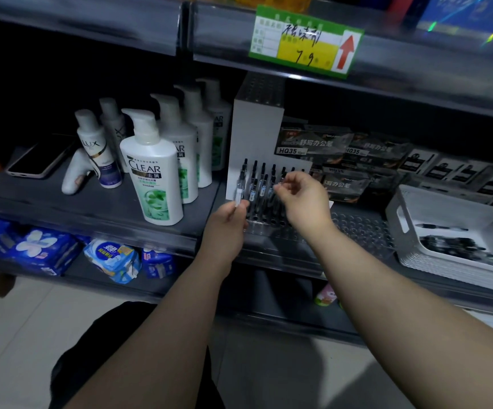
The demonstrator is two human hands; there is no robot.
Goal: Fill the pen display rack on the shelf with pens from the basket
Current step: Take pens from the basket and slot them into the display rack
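A clear stepped pen display rack [354,228] sits on the middle shelf, with several black-capped pens [264,178] standing in its left holes. My left hand [229,219] holds a clear pen [240,188] upright at the rack's left edge. My right hand [304,199] pinches the top of another pen [280,182] above the rack's left part. The white basket [410,208] stands to the right on the same shelf, with several dark pens [457,246] lying in it.
White Clear shampoo bottles [153,172] and a Lux bottle [97,149] stand left of the rack. A white box [254,128] rises behind it, with pen boxes [316,143] to the right. A phone [37,160] lies at far left. The shelf above carries a price tag [304,42].
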